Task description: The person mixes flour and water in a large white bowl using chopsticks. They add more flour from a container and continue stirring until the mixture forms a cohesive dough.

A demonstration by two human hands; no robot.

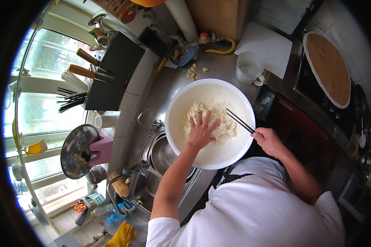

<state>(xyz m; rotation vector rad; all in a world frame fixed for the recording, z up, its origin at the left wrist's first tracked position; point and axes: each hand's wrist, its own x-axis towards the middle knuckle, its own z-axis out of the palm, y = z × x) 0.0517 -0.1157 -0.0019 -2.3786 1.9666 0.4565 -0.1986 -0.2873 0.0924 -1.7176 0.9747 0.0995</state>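
Note:
A large white basin (179, 102) holds a shaggy, crumbly mass of flour dough (225, 131). My left hand (201, 131) reaches over the near-left wall with its fingers spread on the dough. Whether the fingertips are sunk into it is hard to tell. At the basin's right rim, my right hand (267, 140) grips a pair of black chopsticks (239, 120). Their tips point up and left over the inside of the basin, to the right of the dough. Loose flour clings to the basin's inner wall.
Garlic cloves (191, 71) and a blue dish (185, 56) lie beyond the basin. A white measuring jug (249, 68) stands at the back right. Left are a sink (147, 188), a faucet (154, 127) and a knife block (117, 74) with protruding knives. A round lid-like board (329, 69) leans over the stove.

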